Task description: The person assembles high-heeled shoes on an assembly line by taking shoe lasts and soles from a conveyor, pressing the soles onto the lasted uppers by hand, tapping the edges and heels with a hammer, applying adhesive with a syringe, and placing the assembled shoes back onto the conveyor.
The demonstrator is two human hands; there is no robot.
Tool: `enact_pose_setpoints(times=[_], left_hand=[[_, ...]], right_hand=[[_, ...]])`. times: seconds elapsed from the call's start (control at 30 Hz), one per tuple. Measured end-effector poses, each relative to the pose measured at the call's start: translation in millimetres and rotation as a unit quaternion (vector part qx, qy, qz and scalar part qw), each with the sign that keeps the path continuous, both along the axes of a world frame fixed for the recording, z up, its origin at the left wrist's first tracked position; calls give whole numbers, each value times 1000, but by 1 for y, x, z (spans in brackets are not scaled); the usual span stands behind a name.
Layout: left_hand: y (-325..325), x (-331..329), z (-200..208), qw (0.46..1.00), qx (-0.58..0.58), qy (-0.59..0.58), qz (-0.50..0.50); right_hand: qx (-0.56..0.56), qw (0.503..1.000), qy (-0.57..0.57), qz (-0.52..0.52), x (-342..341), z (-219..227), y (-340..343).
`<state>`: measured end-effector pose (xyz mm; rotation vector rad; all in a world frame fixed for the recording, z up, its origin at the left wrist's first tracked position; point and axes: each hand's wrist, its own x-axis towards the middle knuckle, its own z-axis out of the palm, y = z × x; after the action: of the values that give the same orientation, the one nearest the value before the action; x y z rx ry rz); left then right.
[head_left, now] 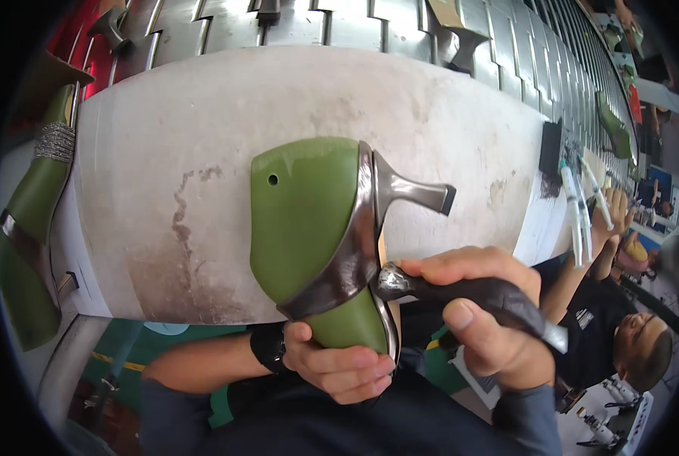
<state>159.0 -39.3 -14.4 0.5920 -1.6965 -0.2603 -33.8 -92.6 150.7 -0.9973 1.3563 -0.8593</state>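
Note:
A green shoe last [303, 213] lies on its side over the bench, wearing a shiny dark brown strap [343, 266]. A sole edge and a metallic grey heel [413, 191] point to the right. My left hand [339, 368] is closed around the toe end of the last, with a black band on its wrist. Closed in my right hand [499, 319] is a dark-handled tool [480, 295] with a rounded, worn metal end and a lighter metal tip at the other end. The rounded end touches the sole edge beside the strap.
A pale stained worktable [149, 152] curves before me, with a slatted metal conveyor [294, 29] beyond carrying other heeled pieces. Another green last [31, 201] with a glittery band stands at left. Syringes [575, 213] lie at right, close to a co-worker's hand [615, 213].

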Motion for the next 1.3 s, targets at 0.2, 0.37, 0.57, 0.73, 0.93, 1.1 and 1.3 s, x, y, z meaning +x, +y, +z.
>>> enact_pose_setpoints(times=[0.2, 0.37, 0.57, 0.73, 0.93, 1.1, 1.3], left_hand=[[-6, 11, 7, 999, -10, -33, -23], [-10, 10, 7, 998, 0, -37, -55], [-4, 8, 4, 1000, -8, -27, 0], [-14, 18, 0, 994, -60, -84, -25], [-28, 36, 4, 982, -113, -154, -13], [-23, 26, 6, 981, -102, -162, -22], [-28, 20, 15, 997, -30, -76, -18]], right_hand=[[-47, 999, 4, -21, 3, -10, -9], [54, 990, 116, 53, 4, 17, -58], [110, 983, 119, 85, 6, 26, -47], [-8, 996, 63, 62, 0, -2, -29], [-95, 983, 156, -16, 17, 13, 35], [-297, 911, -34, -284, 34, 11, 104], [-72, 995, -16, -62, 26, 19, 83]])
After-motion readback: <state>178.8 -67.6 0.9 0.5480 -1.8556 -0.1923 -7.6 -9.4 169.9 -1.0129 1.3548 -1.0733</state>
